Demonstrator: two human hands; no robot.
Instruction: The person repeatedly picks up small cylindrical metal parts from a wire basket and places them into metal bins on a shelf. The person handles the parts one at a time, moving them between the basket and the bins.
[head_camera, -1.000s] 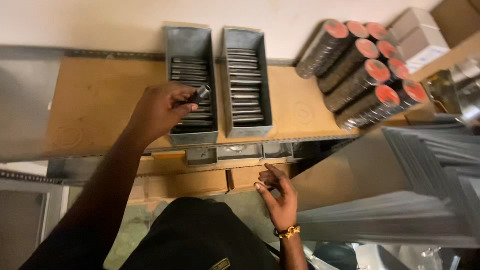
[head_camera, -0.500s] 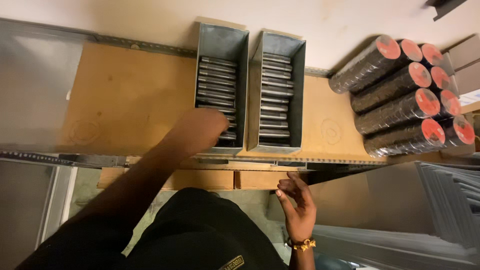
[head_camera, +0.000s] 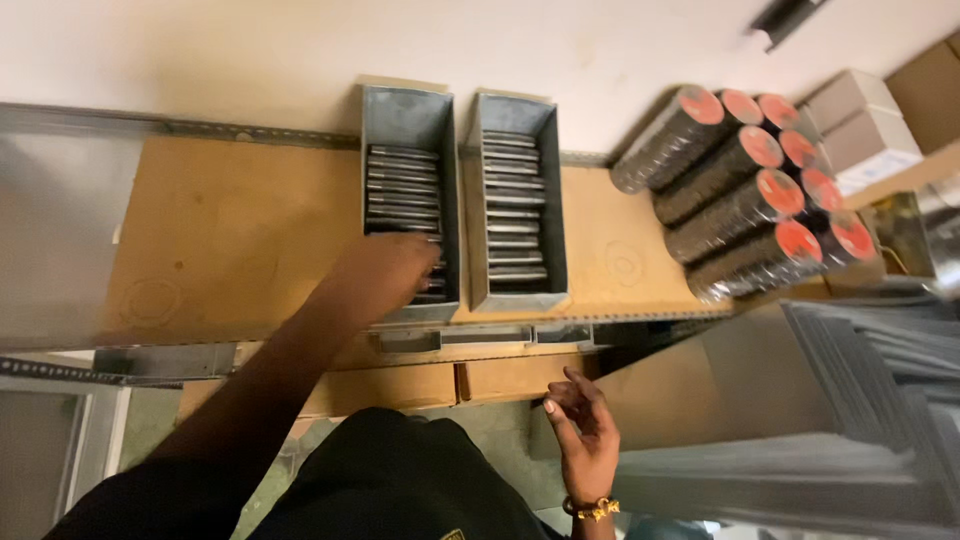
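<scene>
Brown board shelving (head_camera: 230, 240) runs across your view under a pale wall, edged with grey metal framing. Two open grey metal bins stand side by side on it, touching or nearly so. Your left hand (head_camera: 385, 275) reaches into the near end of the left grey metal bin (head_camera: 410, 120), which holds a row of dark, shiny metal bars (head_camera: 402, 190) lying crosswise, stacked one behind the other from front to back. They look like short cylindrical rods with a dull steel gleam, though motion blur makes their exact form hard to read. Your hand covers the bars nearest you; the fingers curl down among them, but you cannot tell from this view whether they have closed on one. The right grey metal bin (head_camera: 515, 115) holds a similar row of bars.

Your right hand (head_camera: 582, 432) hangs below the shelf edge, palm up, fingers loosely spread and holding nothing, a gold bracelet (head_camera: 592, 509) at the wrist. To the right of the bins, stacks of dark discs with orange-red centres (head_camera: 745, 200) lie on their sides, leaning together.
</scene>
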